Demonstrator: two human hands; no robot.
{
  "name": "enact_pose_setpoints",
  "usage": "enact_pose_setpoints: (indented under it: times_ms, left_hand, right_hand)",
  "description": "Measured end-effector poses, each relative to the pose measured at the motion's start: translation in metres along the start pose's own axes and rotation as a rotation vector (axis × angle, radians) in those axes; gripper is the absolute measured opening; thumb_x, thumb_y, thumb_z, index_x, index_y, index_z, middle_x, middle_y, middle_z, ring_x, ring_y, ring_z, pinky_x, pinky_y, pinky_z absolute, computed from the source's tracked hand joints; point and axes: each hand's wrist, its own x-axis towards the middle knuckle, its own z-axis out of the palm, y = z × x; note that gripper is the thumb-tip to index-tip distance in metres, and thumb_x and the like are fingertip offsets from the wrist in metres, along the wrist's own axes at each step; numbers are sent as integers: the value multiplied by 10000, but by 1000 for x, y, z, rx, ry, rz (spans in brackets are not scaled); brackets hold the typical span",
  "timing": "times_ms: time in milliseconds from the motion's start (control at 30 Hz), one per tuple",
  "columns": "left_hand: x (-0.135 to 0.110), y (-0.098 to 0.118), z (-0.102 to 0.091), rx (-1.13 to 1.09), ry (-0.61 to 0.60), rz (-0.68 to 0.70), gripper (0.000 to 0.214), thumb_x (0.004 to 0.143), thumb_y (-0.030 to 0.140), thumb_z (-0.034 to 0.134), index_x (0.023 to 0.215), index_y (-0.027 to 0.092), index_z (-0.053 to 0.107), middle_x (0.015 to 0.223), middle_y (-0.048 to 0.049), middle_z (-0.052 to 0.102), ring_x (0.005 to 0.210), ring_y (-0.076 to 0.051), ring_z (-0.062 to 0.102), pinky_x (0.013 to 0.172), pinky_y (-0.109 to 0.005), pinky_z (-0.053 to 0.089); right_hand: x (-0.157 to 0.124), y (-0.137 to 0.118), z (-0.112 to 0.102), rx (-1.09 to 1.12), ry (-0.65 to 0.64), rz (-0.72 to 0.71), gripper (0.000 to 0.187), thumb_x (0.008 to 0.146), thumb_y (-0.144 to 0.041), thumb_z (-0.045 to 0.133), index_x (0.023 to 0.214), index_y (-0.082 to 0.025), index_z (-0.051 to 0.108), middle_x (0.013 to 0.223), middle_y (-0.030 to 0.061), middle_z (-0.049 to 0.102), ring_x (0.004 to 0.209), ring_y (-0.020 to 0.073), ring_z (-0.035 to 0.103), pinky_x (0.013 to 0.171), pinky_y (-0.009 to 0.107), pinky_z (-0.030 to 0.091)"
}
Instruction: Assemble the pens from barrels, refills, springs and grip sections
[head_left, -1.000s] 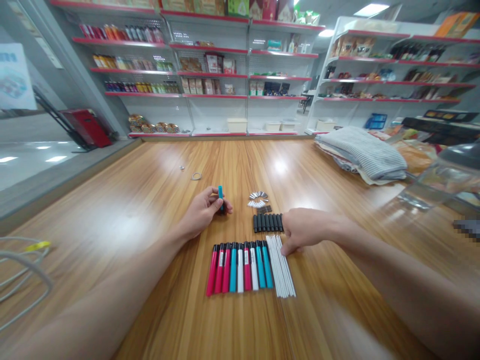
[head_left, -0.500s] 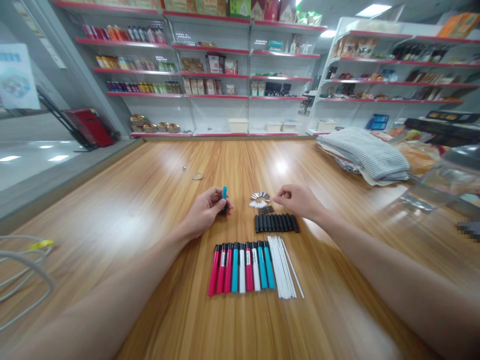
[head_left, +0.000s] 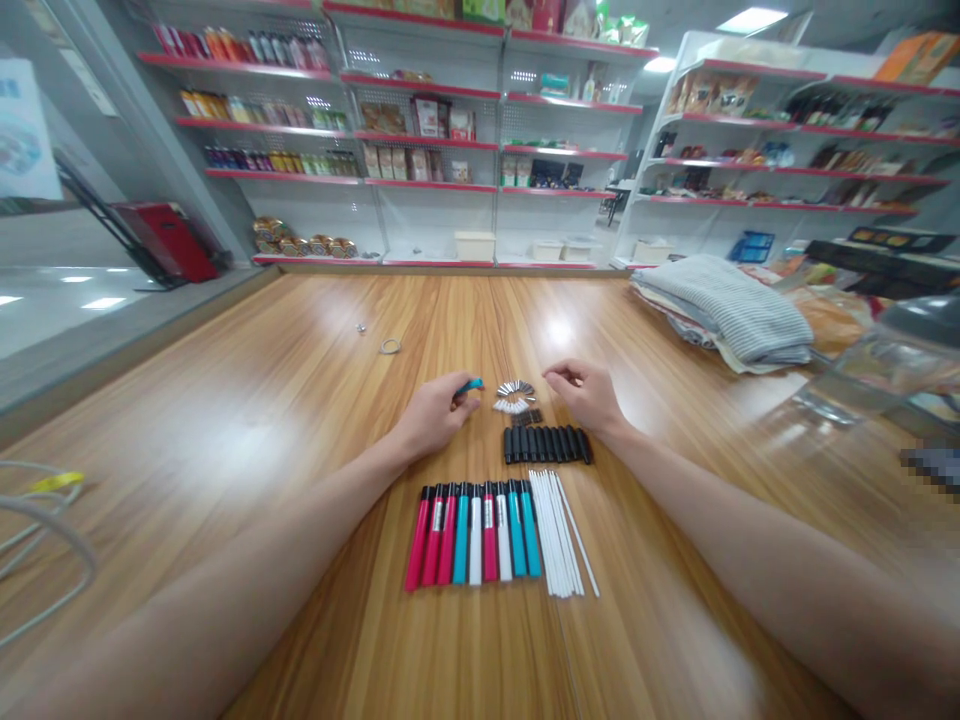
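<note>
My left hand is closed round a teal pen barrel, whose tip points right toward a small heap of silver and white tips. My right hand is pinched just right of that heap; what it pinches is too small to make out. Below the hands lies a row of black caps. Nearer me lie a row of red, teal and white pen barrels and a bundle of white refill tubes, all on the wooden table.
A folded grey striped cloth and a clear container sit at the right. A small ring lies farther back on the table. A grey cable curls at the left edge. Shop shelves line the back.
My right hand left the white tubes and went up to the heap of tips, now pinched. My left hand tilted the teal barrel from upright to pointing right, moving closer to the heap.
</note>
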Motion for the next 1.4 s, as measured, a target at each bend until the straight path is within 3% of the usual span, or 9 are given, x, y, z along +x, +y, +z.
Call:
enact_pose_setpoints:
  times_ms: [100, 200, 367, 733, 900, 1033, 1167, 1300, 1400]
  left_hand:
    - [10, -2, 6, 60, -10, 124, 167, 855, 273, 511, 919, 178, 634, 860, -51, 581, 778, -168, 536, 718, -282, 425]
    - [10, -6, 9, 70, -84, 224, 203, 866, 240, 500, 992, 200, 655, 965, -66, 583, 877, -183, 557, 804, -305, 436]
    - [5, -11, 9, 61, -119, 267, 251, 870, 228, 507, 1070, 217, 658, 1017, -68, 572, 928, -183, 561, 861, -322, 438]
    - [5, -12, 4, 154, -36, 217, 155, 872, 268, 527, 850, 166, 641, 869, -46, 587, 795, -148, 557, 731, -270, 443]
    - [4, -11, 4, 267, 2, 174, 202, 859, 293, 538, 719, 159, 592, 792, -35, 565, 718, -135, 536, 676, -263, 432]
    - [2, -7, 5, 316, 45, 148, 130, 855, 268, 521, 858, 166, 603, 877, -51, 580, 810, -166, 563, 724, -287, 453]
    - [1, -8, 4, 298, 63, 110, 234, 873, 268, 488, 1054, 187, 612, 1014, -67, 574, 915, -184, 577, 810, -306, 467]
    - [1, -10, 3, 320, 35, 70, 258, 871, 350, 510, 1044, 208, 638, 987, -56, 570, 879, -181, 585, 806, -312, 470]
    - [1, -9, 3, 327, 7, 57, 247, 863, 397, 525, 910, 196, 660, 931, -49, 571, 817, -171, 582, 770, -308, 468]
  right_hand:
    - [2, 3, -1, 16, 13, 22, 242, 787, -317, 559, 838, -138, 713, 748, 47, 686, 628, 129, 567, 594, 241, 416]
    - [1, 3, 0, 35, -4, 19, 234, 780, -311, 563, 830, -138, 712, 754, 50, 689, 624, 128, 568, 587, 240, 414]
    - [1, 4, -1, 30, -9, 11, 228, 778, -307, 567, 830, -136, 708, 716, 43, 676, 613, 128, 559, 567, 237, 402]
    - [-4, 1, -2, -12, -25, -51, 209, 804, -293, 555, 835, -143, 696, 692, 30, 657, 600, 124, 548, 552, 236, 401]
    - [-11, -10, 1, -185, -49, -288, 143, 809, -226, 559, 821, -169, 690, 692, 28, 638, 644, 140, 543, 635, 270, 419]
    - [-19, -26, 3, -278, -65, -482, 125, 820, -202, 559, 839, -168, 678, 680, 38, 608, 697, 164, 527, 682, 295, 420]
    - [-23, -33, 5, -288, -55, -549, 124, 830, -188, 549, 852, -159, 668, 685, 43, 602, 679, 160, 507, 647, 287, 407]
    - [-22, -30, 5, -287, -40, -539, 119, 829, -189, 552, 846, -159, 666, 679, 40, 591, 666, 153, 503, 642, 283, 404]
    - [-22, -30, 6, -297, -42, -545, 123, 830, -191, 549, 845, -158, 666, 677, 40, 588, 667, 153, 506, 641, 281, 404]
